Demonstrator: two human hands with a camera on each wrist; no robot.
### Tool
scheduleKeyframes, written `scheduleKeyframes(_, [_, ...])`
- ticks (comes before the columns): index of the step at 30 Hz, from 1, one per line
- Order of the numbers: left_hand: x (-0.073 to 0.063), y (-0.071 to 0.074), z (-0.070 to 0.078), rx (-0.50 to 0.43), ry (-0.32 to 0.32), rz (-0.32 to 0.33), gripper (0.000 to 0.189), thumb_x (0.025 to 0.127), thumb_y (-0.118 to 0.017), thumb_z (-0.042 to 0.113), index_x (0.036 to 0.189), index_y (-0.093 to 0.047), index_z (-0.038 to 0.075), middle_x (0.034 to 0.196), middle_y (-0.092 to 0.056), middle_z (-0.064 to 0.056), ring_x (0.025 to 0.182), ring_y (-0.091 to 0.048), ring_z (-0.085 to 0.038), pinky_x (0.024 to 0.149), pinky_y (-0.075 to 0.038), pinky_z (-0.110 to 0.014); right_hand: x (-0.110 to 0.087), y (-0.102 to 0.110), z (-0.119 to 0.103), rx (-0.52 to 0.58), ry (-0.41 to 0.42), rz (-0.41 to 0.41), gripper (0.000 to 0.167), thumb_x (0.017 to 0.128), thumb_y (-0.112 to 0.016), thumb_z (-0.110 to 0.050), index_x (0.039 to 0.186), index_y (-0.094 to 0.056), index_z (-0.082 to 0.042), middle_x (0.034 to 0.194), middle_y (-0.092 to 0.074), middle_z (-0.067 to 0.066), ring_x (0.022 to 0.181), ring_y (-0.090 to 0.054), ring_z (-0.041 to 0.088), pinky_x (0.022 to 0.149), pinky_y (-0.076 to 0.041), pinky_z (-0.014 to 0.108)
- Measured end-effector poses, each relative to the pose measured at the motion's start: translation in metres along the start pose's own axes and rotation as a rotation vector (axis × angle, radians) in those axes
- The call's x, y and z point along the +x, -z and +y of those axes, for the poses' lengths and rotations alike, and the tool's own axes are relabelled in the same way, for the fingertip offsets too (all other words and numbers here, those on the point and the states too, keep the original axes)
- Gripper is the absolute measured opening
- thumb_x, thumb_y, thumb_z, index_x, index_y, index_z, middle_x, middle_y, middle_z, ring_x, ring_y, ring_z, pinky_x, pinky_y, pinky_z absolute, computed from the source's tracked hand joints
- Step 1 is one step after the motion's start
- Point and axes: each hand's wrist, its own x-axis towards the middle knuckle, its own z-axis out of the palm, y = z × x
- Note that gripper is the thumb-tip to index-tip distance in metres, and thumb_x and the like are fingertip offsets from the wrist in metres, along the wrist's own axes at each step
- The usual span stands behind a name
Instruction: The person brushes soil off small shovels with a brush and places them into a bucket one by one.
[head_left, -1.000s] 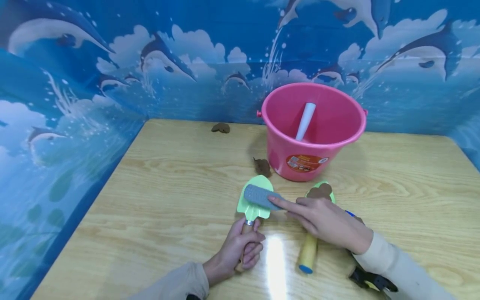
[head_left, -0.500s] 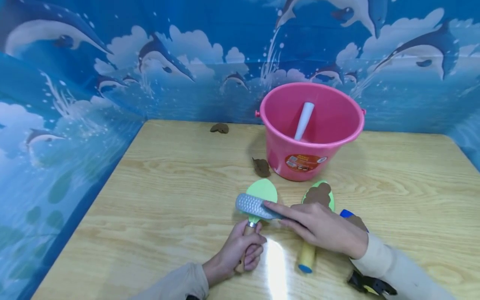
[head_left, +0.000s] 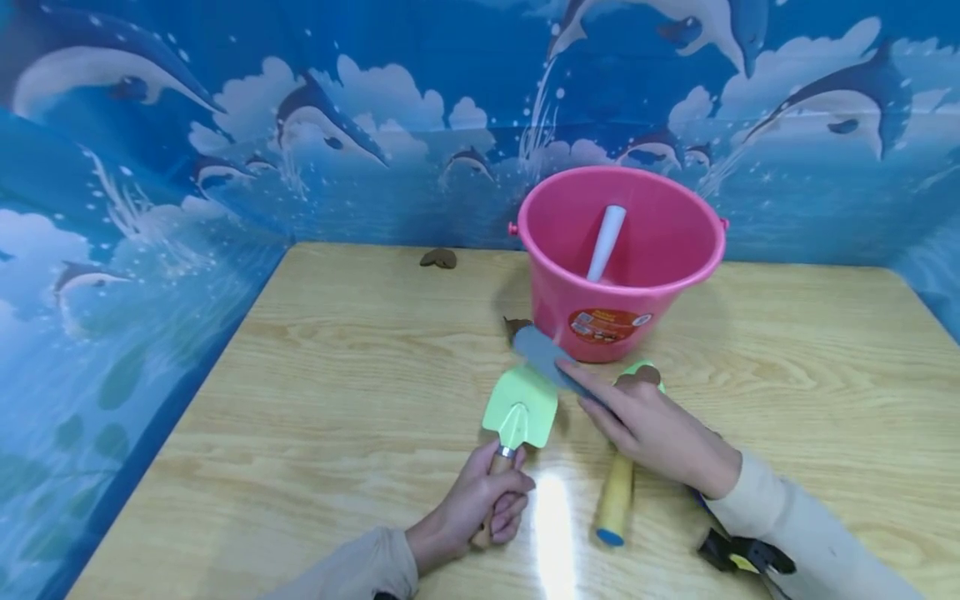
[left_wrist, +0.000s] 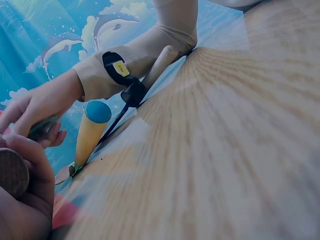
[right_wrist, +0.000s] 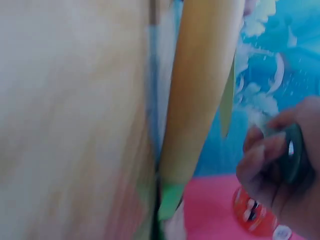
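My left hand (head_left: 487, 504) grips the wooden handle of a small light-green hand trowel (head_left: 521, 408), its blade pointing away over the table. In my right hand (head_left: 652, 429) is a grey brush (head_left: 540, 348) with a dark handle, the index finger stretched along its back. The brush head overlaps the trowel's tip in the head view. Below the right hand lies a green tool with a yellow handle (head_left: 617, 500), brown patches on its blade. In the right wrist view, the fingers curl round the brush's dark handle (right_wrist: 292, 155).
A pink bucket (head_left: 547, 308) stands behind the hands with a whitish stick (head_left: 606, 243) inside. Brown pieces lie beside the bucket (head_left: 626, 337) and near the table's back edge, where a brown scrap (head_left: 439, 258) sits. A dolphin-printed curtain (head_left: 405, 167) surrounds the wooden table (head_left: 337, 358).
The brush has swept over the trowel blade toward me, then away to its tip, now covering part of the brown piece by the bucket. The left hand has barely moved.
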Motion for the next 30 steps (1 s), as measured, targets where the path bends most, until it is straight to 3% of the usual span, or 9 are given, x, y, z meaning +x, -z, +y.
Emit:
scheduleKeyframes(3, [0.001,-0.001,0.0,0.016,0.003,0.005,0.017,0.086,-0.051,0.0,0.084,-0.036,0.009,0.05,-0.034,0.008,0.036,-0.034,-0.003,0.033,-0.034,-0.018,0.0,0.0,-0.01,0.014,0.052,-0.099,0.054,0.096,-0.06,-0.02,0.146,-0.042,-0.02,0.059,-0.03,-0.02,0.048,-0.025,-0.008,0.042,-0.024,0.007])
scheduleKeyframes(5, [0.003,-0.002,0.001,0.025,0.003,0.008,0.017,0.086,-0.051,0.0,0.084,-0.036,0.009,0.05,-0.034,0.007,0.037,-0.034,-0.003,0.033,-0.034,-0.018,0.0,-0.002,-0.011,0.023,0.043,-0.141,0.059,0.092,-0.065,-0.018,0.146,-0.042,-0.023,0.058,-0.03,-0.02,0.046,-0.025,-0.009,0.041,-0.023,0.007])
scheduleKeyframes(10, [0.003,-0.003,-0.001,0.037,0.014,0.01,0.018,0.085,-0.05,-0.001,0.082,-0.035,0.009,0.051,-0.035,0.007,0.037,-0.035,-0.004,0.034,-0.036,-0.019,-0.004,-0.002,0.0,-0.135,-0.117,-0.066,0.06,0.087,-0.07,-0.015,0.143,-0.047,-0.016,0.056,-0.033,-0.015,0.049,-0.033,0.0,0.045,-0.032,0.018])
scheduleKeyframes(13, [0.002,-0.003,-0.002,0.043,0.023,0.006,0.018,0.085,-0.049,-0.001,0.082,-0.035,0.009,0.051,-0.035,0.006,0.037,-0.035,-0.004,0.035,-0.037,-0.019,-0.006,-0.003,0.004,-0.164,-0.211,-0.072,0.063,0.086,-0.069,-0.012,0.144,-0.044,-0.012,0.057,-0.037,-0.011,0.052,-0.037,0.004,0.046,-0.035,0.022])
scheduleKeyframes(17, [0.003,-0.003,-0.002,0.051,0.028,-0.006,0.018,0.086,-0.049,-0.002,0.084,-0.036,0.009,0.051,-0.036,0.007,0.037,-0.036,-0.003,0.036,-0.038,-0.018,-0.006,-0.002,0.001,-0.08,-0.221,-0.064,0.068,0.087,-0.067,-0.007,0.148,-0.038,-0.016,0.056,-0.036,-0.014,0.049,-0.036,0.0,0.043,-0.033,0.018])
scheduleKeyframes(22, [0.003,-0.002,-0.001,0.057,0.019,-0.016,0.017,0.086,-0.048,-0.002,0.084,-0.036,0.009,0.05,-0.037,0.007,0.037,-0.037,-0.002,0.036,-0.038,-0.017,0.0,0.005,-0.008,0.044,-0.163,0.091,0.07,0.085,-0.065,0.005,0.147,-0.039,-0.014,0.06,-0.038,-0.017,0.05,-0.036,-0.004,0.046,-0.035,0.015])
scheduleKeyframes(24, [0.003,-0.002,-0.001,0.058,0.015,-0.015,0.017,0.086,-0.048,-0.002,0.084,-0.036,0.01,0.05,-0.037,0.008,0.037,-0.037,-0.002,0.036,-0.038,-0.017,0.002,0.008,-0.012,0.132,-0.133,0.115,0.067,0.085,-0.066,0.006,0.145,-0.041,-0.011,0.061,-0.039,-0.016,0.05,-0.036,-0.004,0.047,-0.037,0.015])
scheduleKeyframes(27, [0.002,-0.002,0.0,0.057,0.013,-0.001,0.018,0.085,-0.05,-0.003,0.085,-0.037,0.009,0.051,-0.037,0.007,0.037,-0.036,-0.002,0.036,-0.038,-0.017,0.003,0.01,-0.017,0.24,-0.101,0.021,0.063,0.088,-0.067,-0.002,0.145,-0.041,-0.013,0.061,-0.038,-0.018,0.051,-0.035,-0.005,0.049,-0.038,0.014])
scheduleKeyframes(30, [0.002,-0.002,0.0,0.051,0.013,0.016,0.018,0.084,-0.051,-0.003,0.085,-0.037,0.009,0.05,-0.037,0.007,0.037,-0.036,-0.003,0.035,-0.037,-0.018,0.002,0.008,-0.018,0.239,-0.115,-0.114,0.051,0.093,-0.064,-0.016,0.142,-0.047,-0.019,0.058,-0.031,-0.021,0.05,-0.03,-0.007,0.047,-0.036,0.013])
